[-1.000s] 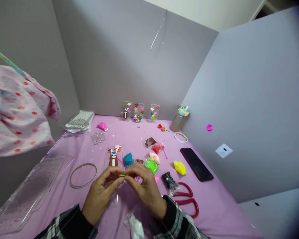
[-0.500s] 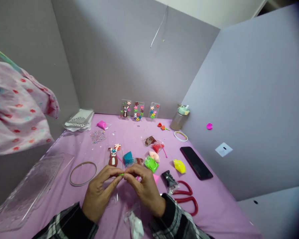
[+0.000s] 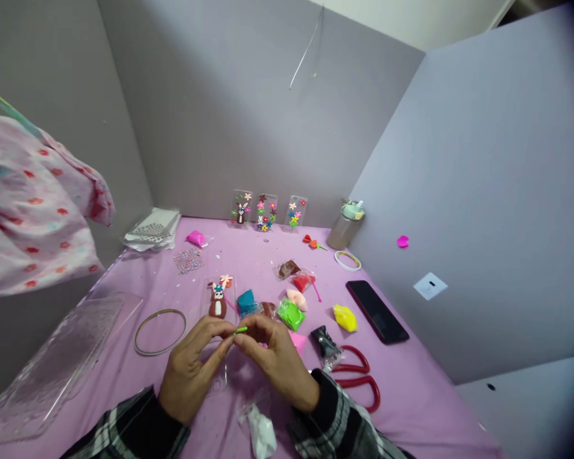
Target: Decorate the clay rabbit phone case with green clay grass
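My left hand (image 3: 191, 370) and my right hand (image 3: 277, 363) meet over the purple table (image 3: 411, 408), fingertips pinching a thin green clay strip (image 3: 240, 329) between them. Just beyond my fingers lies a clear phone case (image 3: 219, 299) decorated with a brown clay bunny and a peach flower. Small bags of clay lie close by: blue (image 3: 245, 303), green (image 3: 290, 313), red (image 3: 303, 281), brown (image 3: 286, 269), yellow (image 3: 345, 317), black (image 3: 326, 347). A white clay bag (image 3: 262, 433) sits between my sleeves.
Red scissors (image 3: 358, 382) and a black phone (image 3: 377, 312) lie to the right. A ring (image 3: 159, 331) and a clear tray (image 3: 52, 370) lie left. Three decorated cases (image 3: 266, 212) lean on the back wall beside a bottle (image 3: 344, 226). Patterned cloth (image 3: 33, 210) hangs at left.
My hands stayed together on the green strip; the fingers shifted slightly, and the strip's end now pokes up between the fingertips.
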Tool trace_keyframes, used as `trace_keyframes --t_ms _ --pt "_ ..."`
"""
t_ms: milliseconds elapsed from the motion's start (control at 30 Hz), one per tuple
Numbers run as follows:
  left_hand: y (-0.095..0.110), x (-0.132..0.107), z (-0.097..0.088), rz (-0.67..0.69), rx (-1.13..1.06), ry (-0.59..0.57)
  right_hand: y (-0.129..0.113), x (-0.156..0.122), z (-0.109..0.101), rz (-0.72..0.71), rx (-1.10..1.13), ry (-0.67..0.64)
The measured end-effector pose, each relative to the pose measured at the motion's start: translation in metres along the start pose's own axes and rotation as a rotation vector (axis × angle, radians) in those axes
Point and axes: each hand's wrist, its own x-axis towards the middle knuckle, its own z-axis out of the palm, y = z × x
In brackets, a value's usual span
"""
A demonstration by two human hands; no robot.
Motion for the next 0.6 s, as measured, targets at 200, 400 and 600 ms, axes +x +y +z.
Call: trace_keyframes --t_ms 200,400,600 --pt "-0.0002 0.0008 0.0002 -0.007 0.000 -0.016 0.0056 0.0012 -0.0009 0.018 0.115 -0.034" --pt "-0.0010 0.0004 -0.0010 -0.034 0.001 -0.022 0.0056 0.0016 -0.0012 0.026 0.130 -0.040" --pt "-0.0024 0.0000 -0.0004 -0.054 -0.011 -0.051 0.0052 0.0002 -0.0001 0.024 0.089 -0.033"
